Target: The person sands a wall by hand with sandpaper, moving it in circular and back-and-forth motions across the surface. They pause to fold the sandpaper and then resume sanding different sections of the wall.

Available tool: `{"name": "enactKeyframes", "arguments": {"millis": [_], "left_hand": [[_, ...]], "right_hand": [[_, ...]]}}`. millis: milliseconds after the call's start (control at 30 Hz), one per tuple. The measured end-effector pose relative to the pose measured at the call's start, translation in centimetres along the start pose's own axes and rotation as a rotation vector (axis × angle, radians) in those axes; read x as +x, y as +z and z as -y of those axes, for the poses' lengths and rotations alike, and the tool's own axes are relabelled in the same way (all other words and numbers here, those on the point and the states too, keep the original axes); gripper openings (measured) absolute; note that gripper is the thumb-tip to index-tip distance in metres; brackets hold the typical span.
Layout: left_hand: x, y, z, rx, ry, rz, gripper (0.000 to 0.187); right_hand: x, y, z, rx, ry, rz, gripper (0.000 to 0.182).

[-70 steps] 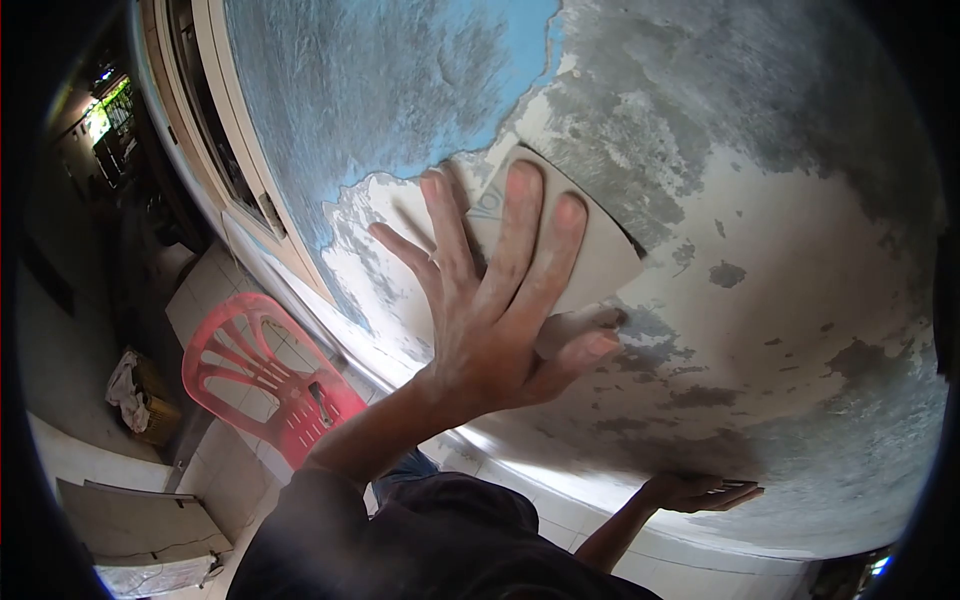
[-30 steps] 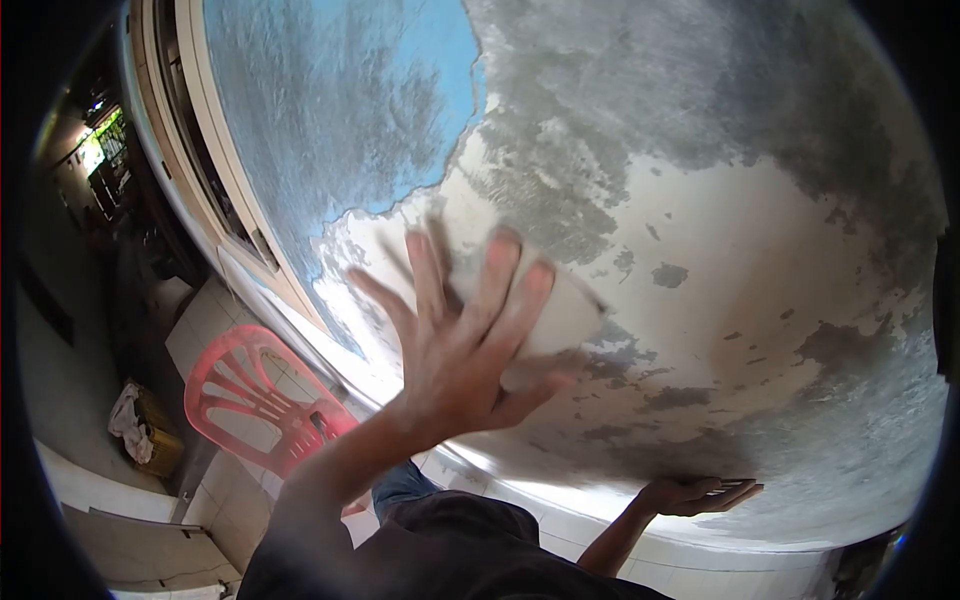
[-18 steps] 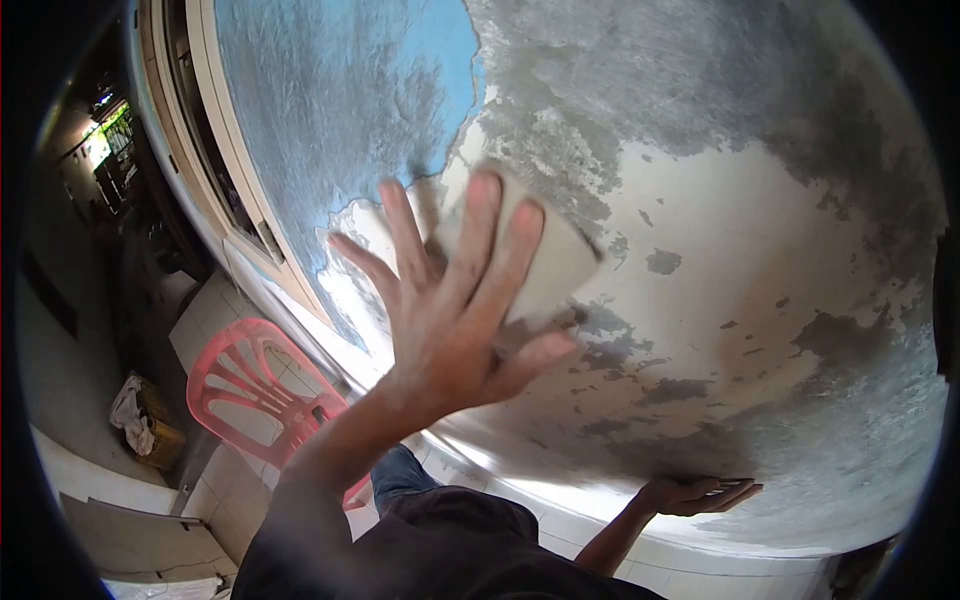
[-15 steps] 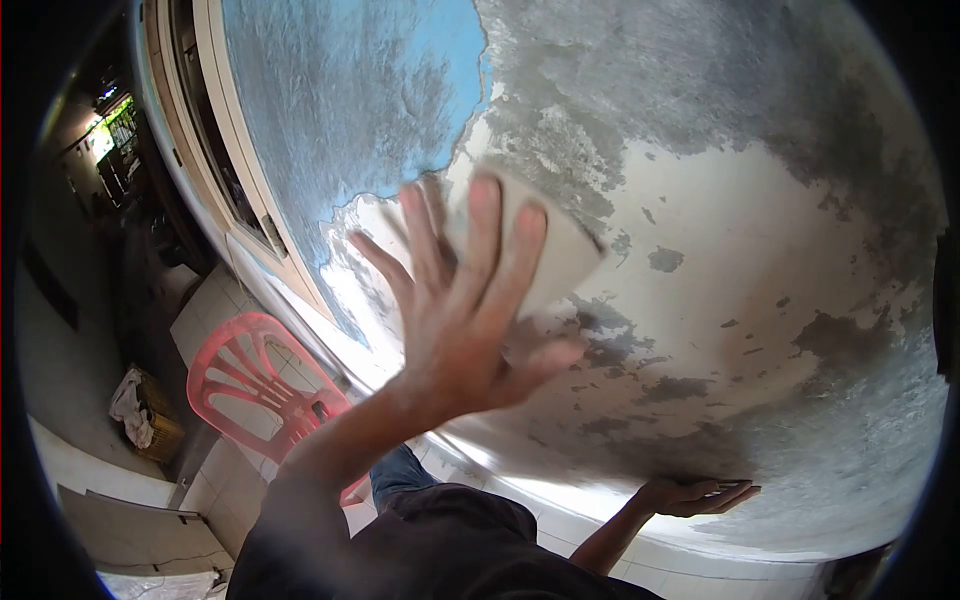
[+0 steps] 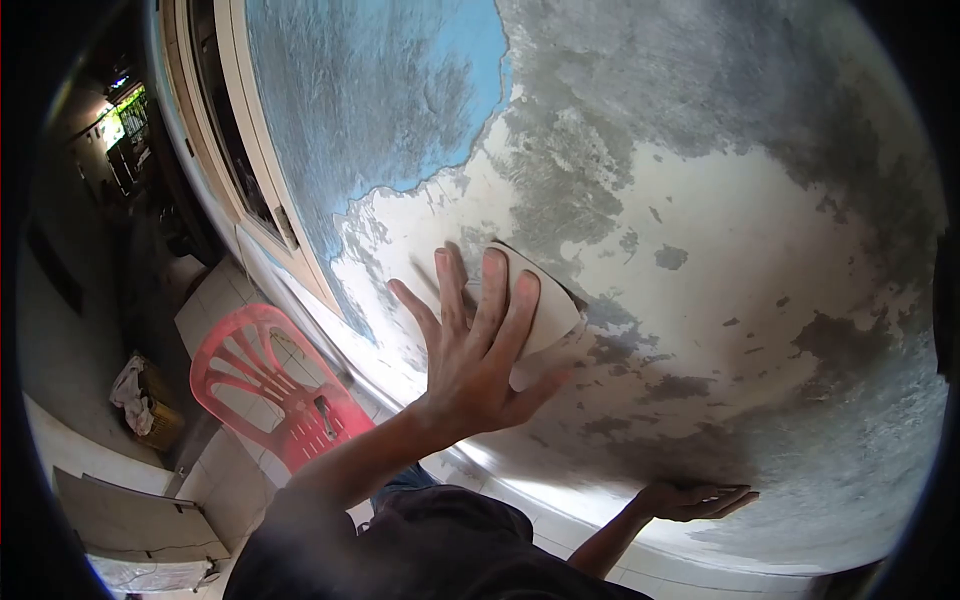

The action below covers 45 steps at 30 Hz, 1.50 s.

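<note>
My left hand (image 5: 475,365) presses a pale sheet of sandpaper (image 5: 550,316) flat against the wall, fingers spread over it and thumb out to the right. A dark edge shows along the sheet's upper right side. Under and around it the wall (image 5: 720,230) is patched with white filler and grey plaster, and blue paint (image 5: 400,90) remains at the upper left. Lower right, my right hand (image 5: 695,500) rests against the wall, fingers stretched out and holding nothing that I can see.
A red plastic chair (image 5: 270,385) stands on the tiled floor to the left, with a small dark item on its seat. Beside the blue paint runs a window frame (image 5: 250,130). Farther left are a yellow basket (image 5: 160,415) with cloth and a low grey panel (image 5: 140,515).
My left hand has moved down the wall with the sandpaper, away from the blue paint's edge. My right hand has stayed at about the same spot. The view has shifted slightly.
</note>
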<state>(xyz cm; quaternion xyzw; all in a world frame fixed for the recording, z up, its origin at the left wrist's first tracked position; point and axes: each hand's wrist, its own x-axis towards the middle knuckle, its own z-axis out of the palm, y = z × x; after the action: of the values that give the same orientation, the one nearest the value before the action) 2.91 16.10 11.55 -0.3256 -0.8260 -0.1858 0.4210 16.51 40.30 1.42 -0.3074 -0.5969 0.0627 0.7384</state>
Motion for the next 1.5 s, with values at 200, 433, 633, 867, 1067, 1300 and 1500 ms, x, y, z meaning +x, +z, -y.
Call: {"name": "enactKeyframes", "arguments": {"millis": [200, 433, 633, 867, 1067, 1300, 1500], "left_hand": [[2.7, -1.5, -0.4, -0.046, -0.034, -0.043, 0.091], [1.4, -0.2, -0.8, -0.003, 0.008, -0.034, 0.096], [0.4, -0.6, -2.1, -0.112, -0.036, 0.043, 0.095], [2.8, -0.9, 0.9, 0.073, 0.052, -0.114, 0.095], [0.7, -0.1, -0.5, 0.013, 0.02, -0.022, 0.095], [4.2, -0.9, 1.5, -0.103, -0.052, -0.256, 0.081], [2.1, 0.0, 2.2, 0.086, 0.003, -0.175, 0.074]], "right_hand": [[-0.1, -0.4, 0.0, -0.043, -0.03, 0.035, 0.047], [-0.2, -0.1, 0.2, -0.033, 0.012, 0.017, 0.048], [-0.2, 0.1, 0.2, -0.022, -0.014, 0.012, 0.047], [-0.3, -0.1, 0.1, -0.02, -0.035, 0.009, 0.046], [-0.2, -0.1, 0.0, -0.026, -0.038, -0.011, 0.046], [-0.2, -0.1, -0.3, -0.051, -0.03, -0.019, 0.046], [-0.2, -0.2, -0.2, -0.039, -0.034, -0.009, 0.046]]}}
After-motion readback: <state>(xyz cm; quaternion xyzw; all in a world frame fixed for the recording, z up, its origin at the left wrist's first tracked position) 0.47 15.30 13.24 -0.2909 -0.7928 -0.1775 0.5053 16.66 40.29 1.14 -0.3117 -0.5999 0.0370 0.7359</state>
